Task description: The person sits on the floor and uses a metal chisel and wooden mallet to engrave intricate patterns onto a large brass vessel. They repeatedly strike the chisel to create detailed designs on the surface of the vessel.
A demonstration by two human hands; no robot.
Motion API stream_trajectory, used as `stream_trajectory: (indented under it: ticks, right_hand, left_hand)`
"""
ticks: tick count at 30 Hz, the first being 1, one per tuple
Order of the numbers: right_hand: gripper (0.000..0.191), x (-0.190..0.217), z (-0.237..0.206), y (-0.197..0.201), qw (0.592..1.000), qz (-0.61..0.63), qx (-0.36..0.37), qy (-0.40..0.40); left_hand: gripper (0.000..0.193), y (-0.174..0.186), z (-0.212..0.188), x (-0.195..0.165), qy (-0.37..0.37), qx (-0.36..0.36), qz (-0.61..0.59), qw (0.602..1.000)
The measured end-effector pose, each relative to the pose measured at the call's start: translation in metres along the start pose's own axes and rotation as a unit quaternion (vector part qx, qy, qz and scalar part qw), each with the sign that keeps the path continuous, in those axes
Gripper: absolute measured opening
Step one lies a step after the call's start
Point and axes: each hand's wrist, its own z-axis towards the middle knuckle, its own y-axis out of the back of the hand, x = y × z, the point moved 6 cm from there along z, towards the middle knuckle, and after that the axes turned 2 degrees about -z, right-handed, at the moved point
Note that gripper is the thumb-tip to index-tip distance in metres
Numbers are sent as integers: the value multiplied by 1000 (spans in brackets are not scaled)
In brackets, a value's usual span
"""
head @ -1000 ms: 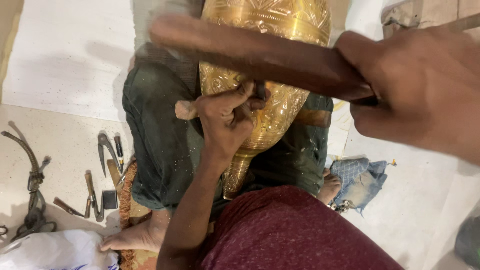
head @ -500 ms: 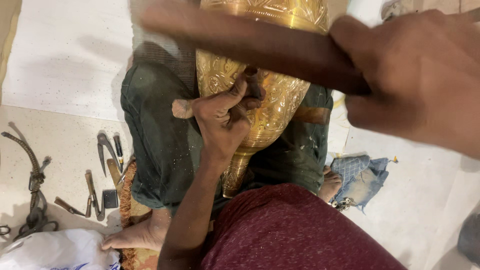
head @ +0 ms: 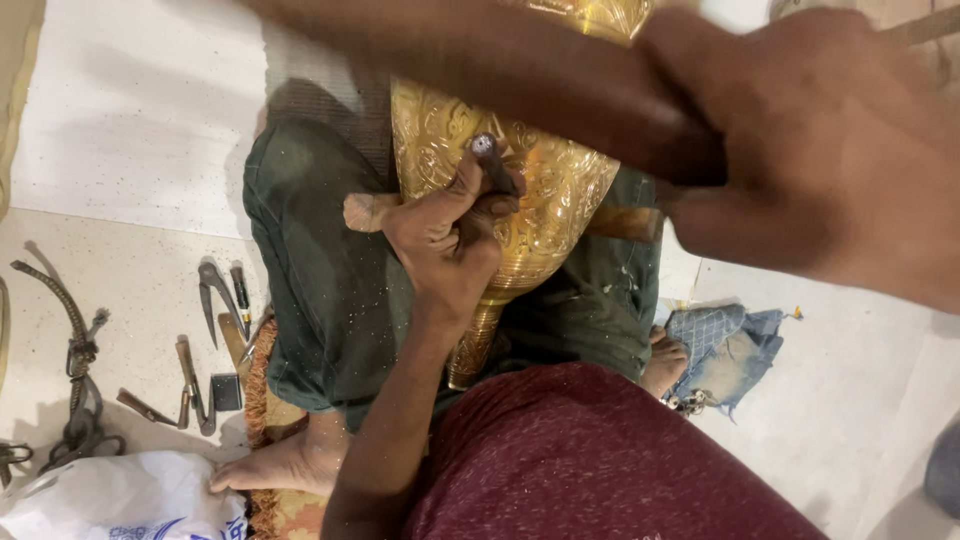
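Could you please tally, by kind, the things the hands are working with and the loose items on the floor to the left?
Engraved brass vessel: 1
Punch, in the left hand: 1
Wooden mallet, in the right hand: 1
Metal hand tools on the floor: about 6
Braided cord: 1
White plastic bag: 1
Blue cloth: 1
Total: about 12

Changes since the earlier views:
- Wooden mallet, held in the right hand: risen from across the upper body of the brass vessel to the vessel's top edge.
- Steel punch, pinched in the left hand: its struck end, formerly hidden below the mallet, now exposed against the vessel.
- Right hand: larger and nearer the camera.
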Motion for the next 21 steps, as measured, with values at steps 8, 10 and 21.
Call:
stream_trajectory:
  ticks: [8, 10, 21]
  right_hand:
    - [59, 7, 1, 13, 998, -24, -56, 13]
    - [45, 4, 3, 2, 992, -102, 66, -25]
    - [43, 21, 10, 30, 990, -61, 109, -72]
  left_hand:
    - [23, -1, -1, 3, 44, -39, -30, 998]
    - [23, 0, -1, 2, 40, -34, -31, 998]
    - [24, -1, -1, -7, 39, -49, -5, 998]
